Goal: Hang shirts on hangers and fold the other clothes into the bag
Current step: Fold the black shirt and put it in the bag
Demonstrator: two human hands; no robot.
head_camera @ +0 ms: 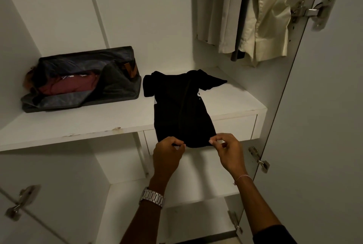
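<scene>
both the left hand (169,150) and right hand (225,148) are pinching the black shirt's (180,106) hem. beyond them it is lying on the white wardrobe shelf (78,123), the open bag (82,80) sitting far-left.

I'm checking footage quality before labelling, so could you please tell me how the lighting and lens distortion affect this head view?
Head view: dim, greenish light; the black T-shirt reads as a near featureless dark shape, its folds barely visible. The bag interior is shadowed. Wide-angle bending curves the shelf edge and wardrobe door. Both hands, left hand and right hand, stay fairly sharp.
</scene>
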